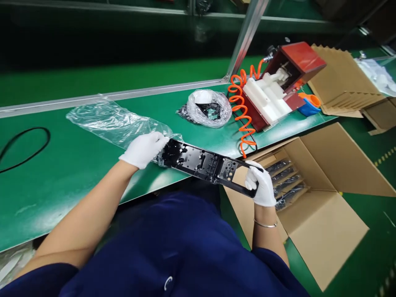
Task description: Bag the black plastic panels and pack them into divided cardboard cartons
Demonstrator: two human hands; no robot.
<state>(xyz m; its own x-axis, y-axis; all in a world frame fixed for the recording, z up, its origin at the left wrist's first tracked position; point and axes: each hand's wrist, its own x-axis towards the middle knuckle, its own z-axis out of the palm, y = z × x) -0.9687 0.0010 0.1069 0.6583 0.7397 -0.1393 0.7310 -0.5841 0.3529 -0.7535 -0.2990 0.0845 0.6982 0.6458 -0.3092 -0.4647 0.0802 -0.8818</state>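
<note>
A long black plastic panel (204,161) with moulded ribs and cut-outs hangs over the front edge of the green bench (62,165). My right hand (261,185), in a white glove, is closed round the panel's open frame end. My left hand (144,148), also gloved, grips the clear plastic bag (114,121) at its mouth, where the panel's other end still sits inside. The rest of the bag lies flat on the bench behind my left hand.
An open cardboard box (324,194) with several bagged black panels stands at my right. Further back are a red and white fixture (278,86) with an orange coiled hose (239,109), a bag of small black parts (208,108), stacked cardboard dividers (343,78) and a black loop (24,146).
</note>
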